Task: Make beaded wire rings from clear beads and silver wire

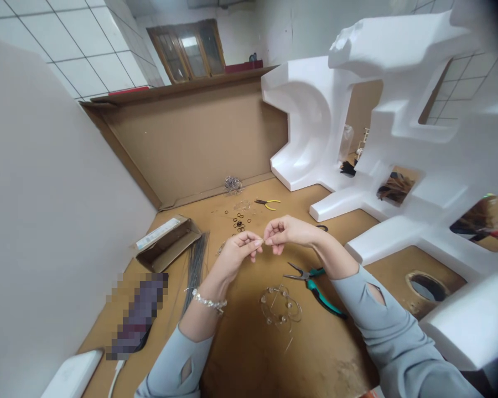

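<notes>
My left hand and my right hand meet above the middle of the tabletop, fingertips nearly touching. Both are closed in a pinch around something tiny and pale between them, too small to make out. Below the right forearm lie long-nose pliers with teal and black handles, jaws apart. Nearer to me rests a loop of thin wire with clear beads. Several small dark rings are scattered just beyond the hands, and pliers with yellow handles lie farther back.
Left of my left hand are a bundle of thin grey wires and an open cardboard box. A phone with a blurred screen and a white device lie nearer. White foam packing lines the right; tangled wire sits at the back.
</notes>
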